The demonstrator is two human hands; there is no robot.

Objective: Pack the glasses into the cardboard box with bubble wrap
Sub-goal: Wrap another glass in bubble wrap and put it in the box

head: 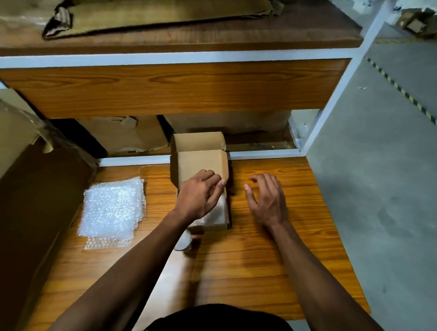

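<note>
A small cardboard box stands open at the back middle of the wooden table, its lid flaps raised. A bubble-wrapped bundle lies inside the box, partly hidden. My left hand reaches over the box, fingers resting on the bundle and near the flap edge. Whether it grips anything I cannot tell. My right hand hovers to the right of the box with fingers spread, holding nothing. A clear glass stands just in front of the box, partly under my left forearm.
Loose sheets of bubble wrap lie to the left of the box. A large cardboard carton stands at the left edge. A wooden shelf hangs above the table's back. Grey floor lies to the right.
</note>
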